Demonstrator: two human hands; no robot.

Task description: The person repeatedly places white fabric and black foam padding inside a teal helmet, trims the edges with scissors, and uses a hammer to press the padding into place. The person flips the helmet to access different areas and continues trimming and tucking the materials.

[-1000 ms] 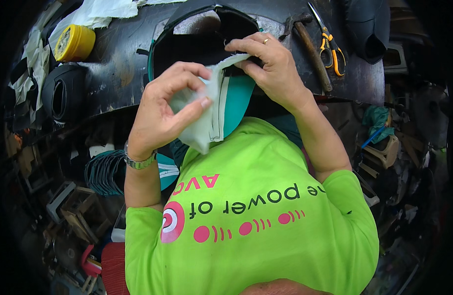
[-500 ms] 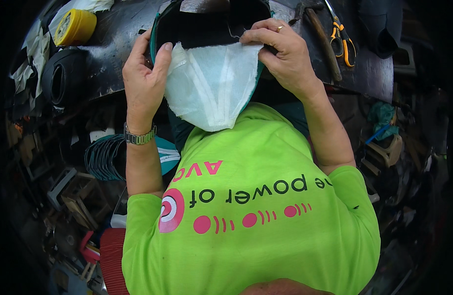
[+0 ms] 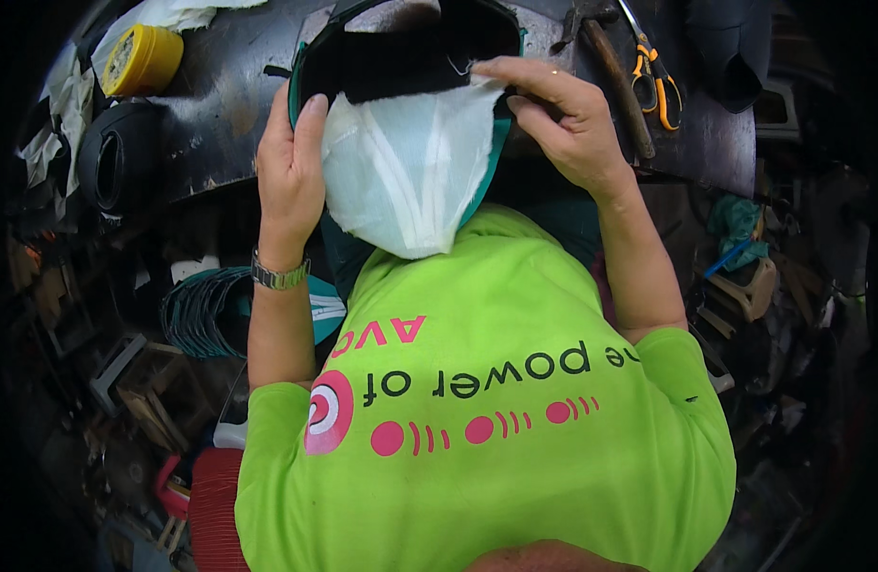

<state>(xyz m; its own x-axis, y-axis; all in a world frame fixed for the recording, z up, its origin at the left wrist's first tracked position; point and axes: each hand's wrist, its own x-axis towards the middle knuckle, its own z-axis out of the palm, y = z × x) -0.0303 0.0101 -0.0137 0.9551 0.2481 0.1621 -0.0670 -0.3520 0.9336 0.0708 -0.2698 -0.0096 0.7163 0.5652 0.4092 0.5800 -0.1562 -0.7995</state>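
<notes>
A black piece with a green edge [image 3: 504, 143], which looks like a shoe upper, rests between my lap and the table edge. Over its near part lies a white cloth piece [image 3: 382, 181] with two pale stripes meeting in a V and a frayed border. My left hand [image 3: 291, 181] grips the left rim, thumb on the near side and fingers mostly hidden behind it. At the cloth's upper right corner, my right hand [image 3: 563, 119] holds the edge between forefinger and thumb. A loose thread [image 3: 455, 67] shows beside the forefinger tip.
On the dark table [image 3: 220, 105] are a yellow tub [image 3: 143, 62], a rolled black piece [image 3: 120, 162], a hammer [image 3: 615, 81] and orange-handled scissors [image 3: 656, 86]. A stack of green-edged pieces [image 3: 205, 310] sits below my left forearm. A stool [image 3: 744, 286] stands at the right.
My right forefinger has straightened along the cloth's corner, and its other fingers have come lower. My left hand has shifted slightly down and right. The cloth lies a little smoother at its left edge.
</notes>
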